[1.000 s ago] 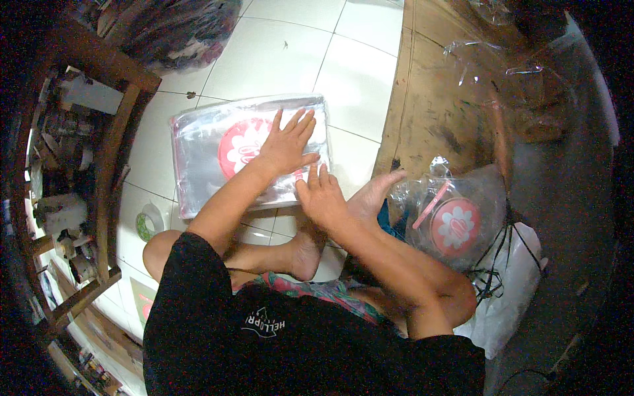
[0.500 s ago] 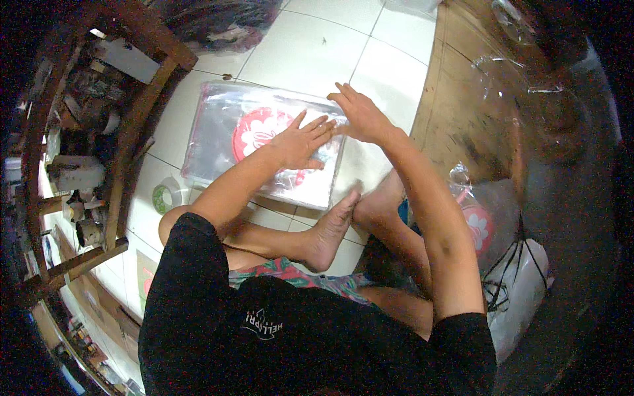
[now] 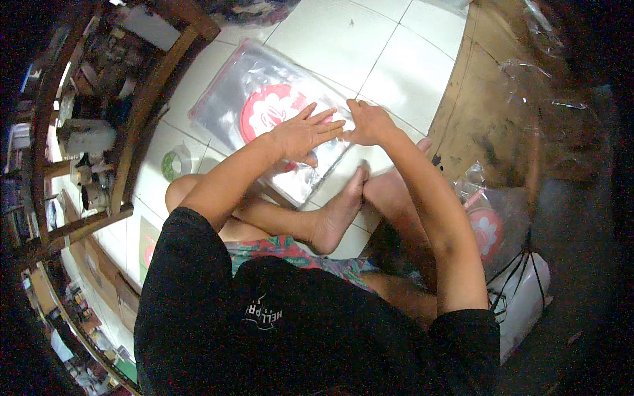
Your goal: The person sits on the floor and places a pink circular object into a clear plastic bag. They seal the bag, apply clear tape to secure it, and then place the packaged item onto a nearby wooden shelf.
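A flat stack of clear plastic bags (image 3: 228, 89) with a round red print and a white scalloped shape lies on the tiled floor, slanted in front of my crossed legs. My left hand (image 3: 305, 137) rests palm down on its right part, fingers spread, covering some of the print. At the stack's right edge is my right hand (image 3: 371, 124), its thumb and fingers apart, the fingertips close to the plastic. Whether they pinch a bag's edge is hard to see.
A roll of tape (image 3: 173, 163) is on the floor left of the stack. A cluttered wooden shelf (image 3: 122, 178) lines the left side. To my right are a brown board (image 3: 462, 86) and a plastic bag with a red print (image 3: 485, 231). My bare foot (image 3: 337, 214) is close below the stack.
The stack has turned clockwise, its left end now farther from me. My right hand has come down toward the stack's right edge. The left hand stays spread on the plastic.
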Demonstrator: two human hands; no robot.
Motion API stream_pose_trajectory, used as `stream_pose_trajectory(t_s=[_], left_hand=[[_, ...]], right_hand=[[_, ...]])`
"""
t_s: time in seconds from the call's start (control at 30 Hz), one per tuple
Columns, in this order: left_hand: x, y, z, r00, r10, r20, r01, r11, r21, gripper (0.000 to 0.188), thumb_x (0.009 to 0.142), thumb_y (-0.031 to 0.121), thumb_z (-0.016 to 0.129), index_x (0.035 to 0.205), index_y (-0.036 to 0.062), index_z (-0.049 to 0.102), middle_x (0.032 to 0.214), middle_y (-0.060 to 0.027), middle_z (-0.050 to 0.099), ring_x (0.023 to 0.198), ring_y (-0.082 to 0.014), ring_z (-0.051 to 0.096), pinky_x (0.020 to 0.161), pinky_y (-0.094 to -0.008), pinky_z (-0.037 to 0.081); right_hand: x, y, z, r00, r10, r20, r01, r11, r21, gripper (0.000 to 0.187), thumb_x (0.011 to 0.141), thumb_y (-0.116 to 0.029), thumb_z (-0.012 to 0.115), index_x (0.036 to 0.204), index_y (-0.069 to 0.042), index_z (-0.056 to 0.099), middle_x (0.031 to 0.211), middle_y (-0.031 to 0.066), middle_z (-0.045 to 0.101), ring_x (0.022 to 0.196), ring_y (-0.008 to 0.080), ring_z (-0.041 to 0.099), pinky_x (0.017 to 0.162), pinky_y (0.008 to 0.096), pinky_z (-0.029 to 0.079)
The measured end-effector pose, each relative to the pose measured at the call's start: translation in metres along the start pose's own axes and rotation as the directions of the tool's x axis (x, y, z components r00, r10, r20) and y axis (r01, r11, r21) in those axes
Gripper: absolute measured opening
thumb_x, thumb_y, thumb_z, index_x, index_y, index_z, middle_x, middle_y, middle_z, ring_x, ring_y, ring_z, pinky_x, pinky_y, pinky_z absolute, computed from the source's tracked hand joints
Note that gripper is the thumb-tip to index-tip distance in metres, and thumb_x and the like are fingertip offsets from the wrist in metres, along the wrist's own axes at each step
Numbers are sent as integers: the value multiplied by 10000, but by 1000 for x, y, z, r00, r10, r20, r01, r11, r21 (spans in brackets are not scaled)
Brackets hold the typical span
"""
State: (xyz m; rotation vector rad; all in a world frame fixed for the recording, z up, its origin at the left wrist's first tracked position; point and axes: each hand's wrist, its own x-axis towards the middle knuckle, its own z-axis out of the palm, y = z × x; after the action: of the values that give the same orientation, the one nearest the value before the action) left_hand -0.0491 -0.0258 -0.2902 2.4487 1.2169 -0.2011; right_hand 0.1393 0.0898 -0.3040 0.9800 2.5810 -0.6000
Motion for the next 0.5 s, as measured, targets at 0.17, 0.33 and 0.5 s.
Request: stream_pose_trajectory(t_s=[0.17, 0.33, 0.5], left_hand=[[-19, 12, 6, 994, -105, -17, 106, 993, 60, 1011, 656, 274, 838, 1517, 225, 309, 1626, -73, 152, 1501, -329, 99, 1187, -595, 151], [-26, 25, 11, 975, -216, -45, 220, 971, 97, 981, 659, 273, 837, 1504, 249, 338, 1613, -139, 166, 1485, -357, 155, 1180, -584, 172], [-44, 54, 36, 813, -474, -337, 499, 866, -14, 831, 708, 264, 807, 1442, 184, 426, 1579, -164, 238, 1469, -348, 202, 1176, -572, 183]], right_hand=[[-17, -16, 2, 995, 84, 51, -83, 996, -27, 884, 697, -610, 741, 1245, 41, 498, 1135, 266, 637, 1066, 380, 641, 904, 441, 516], [-10, -25, 1, 984, 135, 114, -129, 990, -54, 998, 641, -729, 729, 1222, 60, 537, 1175, 236, 638, 1091, 374, 635, 916, 453, 513], [-3, -25, 9, 984, 159, 81, -150, 984, -99, 1057, 619, -758, 722, 1244, 77, 549, 1182, 235, 640, 1104, 362, 633, 925, 443, 511]])
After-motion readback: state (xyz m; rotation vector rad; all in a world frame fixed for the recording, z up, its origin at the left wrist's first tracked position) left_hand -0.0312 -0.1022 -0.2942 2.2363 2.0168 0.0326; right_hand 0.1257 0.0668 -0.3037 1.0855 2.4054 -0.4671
